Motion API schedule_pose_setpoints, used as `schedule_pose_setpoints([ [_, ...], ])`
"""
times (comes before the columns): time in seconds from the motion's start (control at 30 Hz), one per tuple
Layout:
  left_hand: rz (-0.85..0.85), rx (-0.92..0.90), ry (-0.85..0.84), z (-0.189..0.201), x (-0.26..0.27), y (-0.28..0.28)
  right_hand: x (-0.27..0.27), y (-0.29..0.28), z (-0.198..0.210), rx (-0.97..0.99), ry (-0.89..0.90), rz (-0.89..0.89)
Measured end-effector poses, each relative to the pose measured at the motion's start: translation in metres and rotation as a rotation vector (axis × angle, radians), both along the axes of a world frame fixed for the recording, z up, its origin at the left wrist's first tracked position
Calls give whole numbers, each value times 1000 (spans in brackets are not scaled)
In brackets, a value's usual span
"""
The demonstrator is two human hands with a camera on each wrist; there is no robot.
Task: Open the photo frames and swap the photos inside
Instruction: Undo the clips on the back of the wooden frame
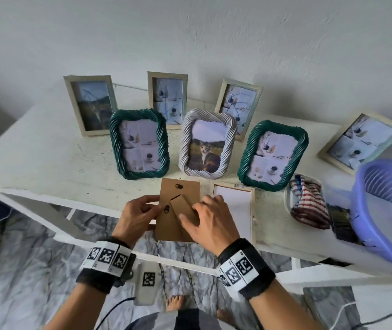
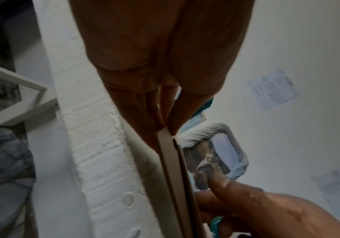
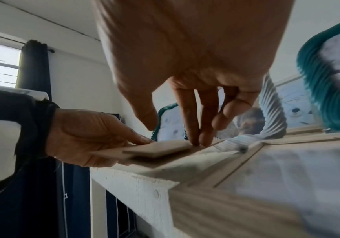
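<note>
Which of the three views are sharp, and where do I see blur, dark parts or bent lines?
Head view: evenly lit and mostly sharp, though the table edge bows from the wide lens. Left wrist view: dim, the left hand dark and soft. Right wrist view: brighter, with the green frame smeared and stretched at the edge.

Right hand (image 3: 185, 64) fingertips (image 3: 197, 140) press down on the brown backing board (image 3: 157, 149), left hand (image 3: 87, 136) pinches its far edge, board sits at the white table (image 3: 144, 182) edge beside an open light-wood frame (image 3: 246, 161); green twisted frame (image 3: 318, 80) behind.
</note>
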State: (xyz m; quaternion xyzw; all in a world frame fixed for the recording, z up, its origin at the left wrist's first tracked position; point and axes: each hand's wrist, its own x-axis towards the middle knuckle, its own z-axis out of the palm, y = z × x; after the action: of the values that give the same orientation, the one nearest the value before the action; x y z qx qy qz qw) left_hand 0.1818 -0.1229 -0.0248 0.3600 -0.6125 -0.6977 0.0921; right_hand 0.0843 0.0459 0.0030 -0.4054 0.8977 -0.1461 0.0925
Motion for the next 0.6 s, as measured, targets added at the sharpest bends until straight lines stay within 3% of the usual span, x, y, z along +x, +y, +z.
schedule_pose_setpoints([
  [0.2,0,-166,-109,-22,-5,-13,-1,-24,-8,164,54,68],
  [0.33,-32,-733,-238,-24,-6,-15,-2,-26,-10,169,96,83],
  [0.4,-33,-885,-265,-23,-4,-14,-3,-24,-10,192,92,107],
  [0.5,-35,-954,-145,-19,-6,-10,-5,-13,-12,88,34,107],
  [0.6,-173,-942,57,-9,-11,9,-13,11,-14,-103,43,16],
])
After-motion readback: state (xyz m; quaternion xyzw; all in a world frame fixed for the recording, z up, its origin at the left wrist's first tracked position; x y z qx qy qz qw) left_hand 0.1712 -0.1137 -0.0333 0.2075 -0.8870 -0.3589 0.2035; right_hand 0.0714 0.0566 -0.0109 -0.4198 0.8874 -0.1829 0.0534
